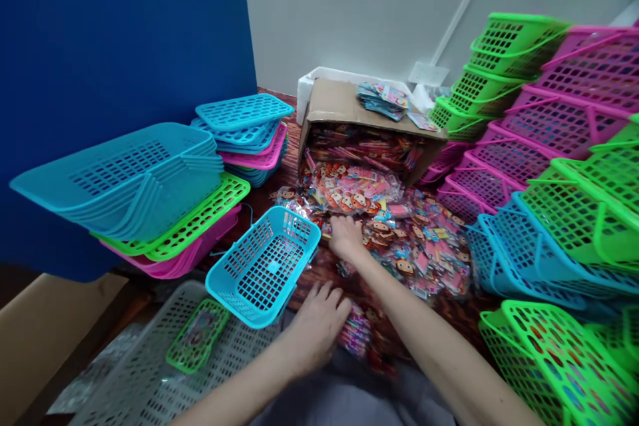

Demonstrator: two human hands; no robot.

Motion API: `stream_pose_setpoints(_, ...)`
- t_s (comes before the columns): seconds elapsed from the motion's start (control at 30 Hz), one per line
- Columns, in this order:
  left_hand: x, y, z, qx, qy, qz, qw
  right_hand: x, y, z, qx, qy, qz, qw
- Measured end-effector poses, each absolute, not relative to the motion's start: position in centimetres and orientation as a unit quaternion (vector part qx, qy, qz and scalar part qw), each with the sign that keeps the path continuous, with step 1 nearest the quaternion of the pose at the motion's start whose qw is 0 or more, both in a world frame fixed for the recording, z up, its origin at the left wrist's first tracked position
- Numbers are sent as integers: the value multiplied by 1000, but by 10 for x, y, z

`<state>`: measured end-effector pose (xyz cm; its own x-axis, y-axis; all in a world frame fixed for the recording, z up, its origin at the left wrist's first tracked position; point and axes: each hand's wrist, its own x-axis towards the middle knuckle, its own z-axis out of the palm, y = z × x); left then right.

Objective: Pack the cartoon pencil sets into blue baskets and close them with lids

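Observation:
My right hand (347, 237) reaches to the near left edge of a heap of small clear packets (419, 239) printed with cartoon figures. Its fingers are curled down together, and whatever lies in them is hidden. Nearer to me, my left hand (322, 316) rests low over the table edge, slightly blurred, fingers bent and a little apart, with nothing visible in them. Just right of it lies a bundle of thin purple and pink striped items (356, 331). A blue plastic basket (267, 265) stands left of both hands; only a small pale spot shows on its floor.
An opened cardboard box (339, 103) spills packets forward, with flat packs (383, 100) on top. Filled green, pink and blue baskets (529, 126) are stacked at right. Nested blue baskets (124, 173) stand at left. A grey crate (234, 363) sits low at left, holding a green lid (198, 336).

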<state>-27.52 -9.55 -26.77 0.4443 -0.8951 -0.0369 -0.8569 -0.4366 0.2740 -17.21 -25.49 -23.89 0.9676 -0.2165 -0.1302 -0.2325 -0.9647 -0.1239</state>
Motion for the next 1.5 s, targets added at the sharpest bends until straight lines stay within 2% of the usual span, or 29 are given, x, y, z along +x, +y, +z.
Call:
stream_pose_setpoints(0.07,-275,-93,-270,843,-518,-102,107,-185,-263,-227,-987,129,21,98)
stream_pose_setpoints(0.1,-275,-93,-270,842,-517,-109,108,-194,-268,-221,-979,137,-14,151)
stream_pose_setpoints(0.13,-274,-92,-270,842,-516,-114,112,-206,-275,-216,-960,142,-56,235)
stream_pose_setpoints(0.23,-271,-89,-267,833,-520,-126,140,-253,-290,-210,-789,152,-145,577)
stream_pose_setpoints(0.3,-269,-88,-266,823,-531,-134,152,-288,-296,-217,-657,196,-130,717)
stream_pose_setpoints(0.4,-266,-87,-265,814,-545,-135,148,-330,-300,-239,-511,300,-92,801)
stream_pose_setpoints(0.53,-265,-89,-263,813,-548,-134,140,-352,-304,-264,-363,354,-171,845)
stream_pose_setpoints(0.63,-264,-91,-258,816,-545,-143,130,-359,-302,-273,-318,343,-211,859)
stream_pose_setpoints(0.83,-256,-88,-251,827,-530,-148,115,-397,-298,-271,-378,386,-155,827)
stream_pose_setpoints(0.97,-254,-87,-252,827,-530,-144,122,-431,-314,-264,-446,410,-44,794)
stream_pose_setpoints(1.03,-255,-87,-254,830,-525,-145,123,-441,-325,-263,-524,416,22,743)
stream_pose_setpoints(1.13,-256,-86,-258,829,-524,-146,129,-441,-340,-262,-712,360,39,601)
stream_pose_setpoints(1.23,-256,-85,-262,829,-524,-143,136,-425,-351,-261,-892,254,-62,369)
stream_pose_setpoints(1.33,-256,-84,-266,833,-516,-142,138,-412,-355,-267,-962,216,-54,155)
stream_pose_setpoints(1.4,-256,-84,-268,835,-512,-143,140,-413,-358,-272,-973,214,-18,86)
stream_pose_setpoints(1.5,-257,-84,-268,835,-510,-150,139,-420,-363,-271,-979,198,5,45)
